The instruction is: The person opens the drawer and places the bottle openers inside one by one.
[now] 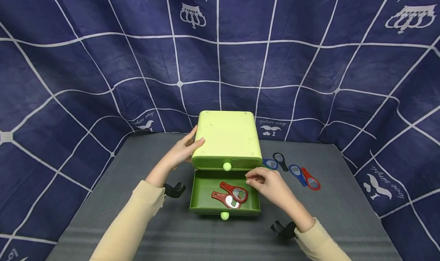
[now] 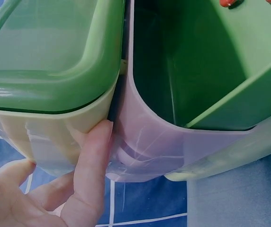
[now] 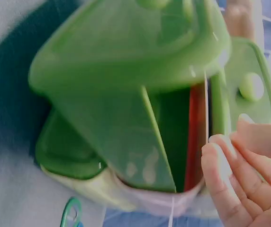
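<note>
drawer (image 1: 203, 194) might drag the box (image 1: 228, 135) if tugged, the left hand (image 1: 181, 151) only spread against it, the right hand (image 1: 269, 182) nearly closed, its hold unclear.

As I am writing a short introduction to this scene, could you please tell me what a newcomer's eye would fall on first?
Probably the bright yellow-green cabinet at the middle of the head view, with its second drawer from the top standing open. Two red tools, apparently bottle openers, stand out against that drawer's green floor. The dark blue cloth with white lines behind the table would likely come next.
</note>
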